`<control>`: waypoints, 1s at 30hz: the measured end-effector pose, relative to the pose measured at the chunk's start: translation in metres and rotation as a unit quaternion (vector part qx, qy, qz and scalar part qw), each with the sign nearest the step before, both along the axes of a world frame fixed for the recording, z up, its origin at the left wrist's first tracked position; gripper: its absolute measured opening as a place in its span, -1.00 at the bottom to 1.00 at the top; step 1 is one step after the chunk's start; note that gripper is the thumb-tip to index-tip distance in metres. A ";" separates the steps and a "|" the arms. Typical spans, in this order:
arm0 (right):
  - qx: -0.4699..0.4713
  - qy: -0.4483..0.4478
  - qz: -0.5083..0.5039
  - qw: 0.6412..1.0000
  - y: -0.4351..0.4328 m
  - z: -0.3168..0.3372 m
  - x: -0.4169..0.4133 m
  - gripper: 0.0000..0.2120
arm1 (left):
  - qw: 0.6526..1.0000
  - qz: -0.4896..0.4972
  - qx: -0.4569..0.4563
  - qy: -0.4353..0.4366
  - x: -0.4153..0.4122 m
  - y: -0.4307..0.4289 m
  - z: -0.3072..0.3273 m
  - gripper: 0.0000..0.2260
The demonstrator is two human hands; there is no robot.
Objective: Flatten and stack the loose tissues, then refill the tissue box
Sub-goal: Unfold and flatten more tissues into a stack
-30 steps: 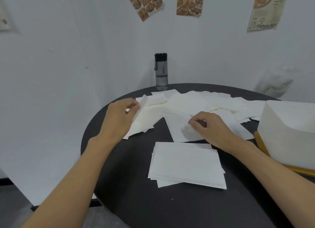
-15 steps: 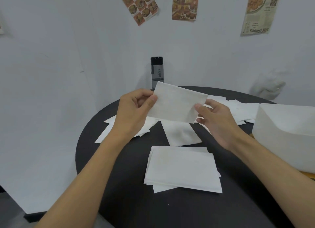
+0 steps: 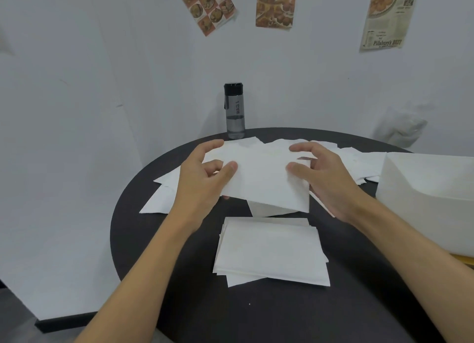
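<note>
The left grip [image 3: 200,183] and the right grip [image 3: 328,181] hold one tissue [image 3: 264,181] between them, above the middle of the table [image 3: 282,317]. Each grip is closed on a short end of the sheet, with the thumb pressed on top and the fingers curled at its far edge. The sheet is spread nearly flat and tilts down toward the near edge.

Just under it, another tissue [image 3: 266,210] lies flat on the table. The stack of flattened tissues [image 3: 272,250] lies nearer the front edge, its sheets slightly out of line at the bottom left corner. Loose tissues [image 3: 359,160] are scattered along the far side of the table, and more [image 3: 164,196] lie toward the left edge, partly behind the left wrist.

A tall white block [image 3: 431,194] stands at the right edge on something yellow; I cannot tell whether it is the tissue box. A dark bottle [image 3: 234,112] stands upright at the far edge, by the wall.
</note>
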State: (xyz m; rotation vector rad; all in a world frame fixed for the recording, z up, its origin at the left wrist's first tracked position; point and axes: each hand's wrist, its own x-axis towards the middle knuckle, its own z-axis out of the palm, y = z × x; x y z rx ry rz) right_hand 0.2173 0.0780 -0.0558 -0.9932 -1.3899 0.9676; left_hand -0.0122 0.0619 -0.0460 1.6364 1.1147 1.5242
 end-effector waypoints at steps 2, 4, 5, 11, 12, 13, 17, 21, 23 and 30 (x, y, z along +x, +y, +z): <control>0.005 -0.048 0.009 0.999 -0.004 0.002 0.001 -0.87 | 1.000 -0.005 -0.023 -0.007 -0.003 0.001 -0.007 -0.60; 0.003 -0.089 0.030 0.996 -0.009 0.005 0.001 -0.92 | 0.999 -0.007 -0.047 -0.005 -0.006 0.001 -0.013 -0.53; 0.002 -0.113 0.041 0.993 -0.013 0.007 0.001 -0.94 | 0.998 -0.012 -0.058 0.003 -0.007 0.001 -0.015 -0.51; -0.054 -0.258 0.137 0.955 -0.026 0.017 0.010 -0.83 | 0.993 -0.079 -0.074 0.049 -0.011 -0.011 -0.019 -0.57; -0.062 -0.282 0.149 0.946 -0.026 0.018 0.014 -0.82 | 0.991 -0.087 -0.076 0.065 -0.011 -0.013 -0.021 -0.58; -0.065 -0.306 0.157 0.937 -0.027 0.018 0.017 -0.83 | 0.990 -0.093 -0.079 0.072 -0.011 -0.015 -0.023 -0.59; -0.070 -0.451 0.216 0.863 -0.027 0.013 0.021 -0.82 | 0.973 -0.115 -0.060 0.192 -0.013 -0.025 -0.033 -0.63; -0.068 -0.502 0.213 0.835 -0.023 0.006 0.021 -0.62 | 0.939 -0.127 -0.049 0.316 -0.015 -0.028 -0.042 -0.76; -0.066 -0.517 0.210 0.827 -0.022 0.005 0.021 -0.57 | 0.936 -0.119 -0.038 0.328 -0.017 -0.028 -0.044 -0.80; -0.040 -0.481 0.214 0.849 -0.020 -0.005 0.006 -0.63 | 0.931 0.043 0.000 0.362 -0.050 -0.015 -0.050 -0.90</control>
